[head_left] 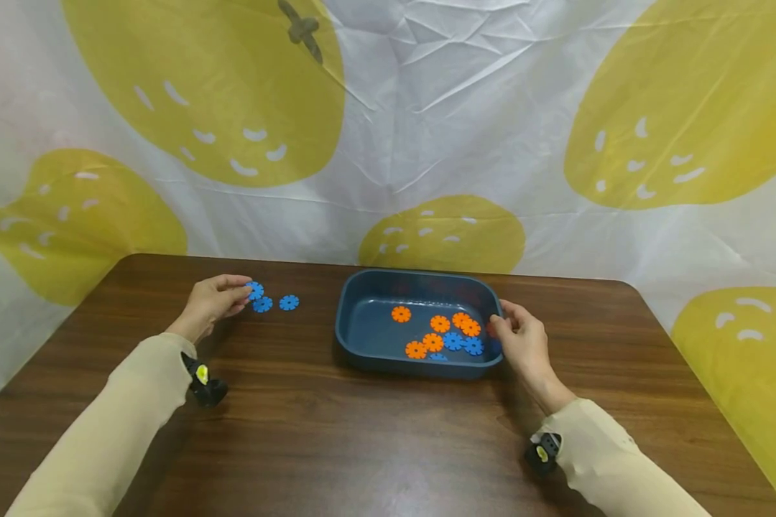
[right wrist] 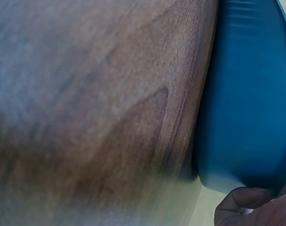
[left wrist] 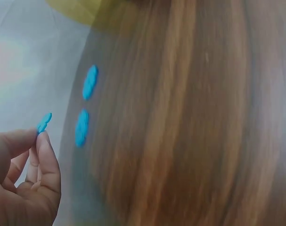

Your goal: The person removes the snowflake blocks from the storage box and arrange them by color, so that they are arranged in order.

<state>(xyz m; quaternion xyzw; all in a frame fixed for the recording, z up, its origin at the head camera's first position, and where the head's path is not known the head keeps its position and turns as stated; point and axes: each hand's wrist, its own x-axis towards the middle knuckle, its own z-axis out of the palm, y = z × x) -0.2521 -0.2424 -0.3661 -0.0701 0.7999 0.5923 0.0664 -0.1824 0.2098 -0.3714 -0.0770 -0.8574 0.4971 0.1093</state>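
Left hand [head_left: 212, 305]: fingers closed to a pinch on a blue disc [head_left: 255, 290] at the far left of the worktop [head_left: 388, 445]; two loose discs [head_left: 289, 303] lie just right. Right hand [head_left: 525, 343]: fingers bent, gripping the right rim of a tray [head_left: 420, 368] containing orange discs [head_left: 401, 314] and blue pieces [head_left: 453, 340].

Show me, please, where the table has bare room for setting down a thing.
The widest bare patch of the table lies between the two sleeves, nearer than the tray. Another runs from the right hand to the table's right edge. It is crowded beside the left hand, where blue discs lie, and in the tray's right half, among mostly orange discs.
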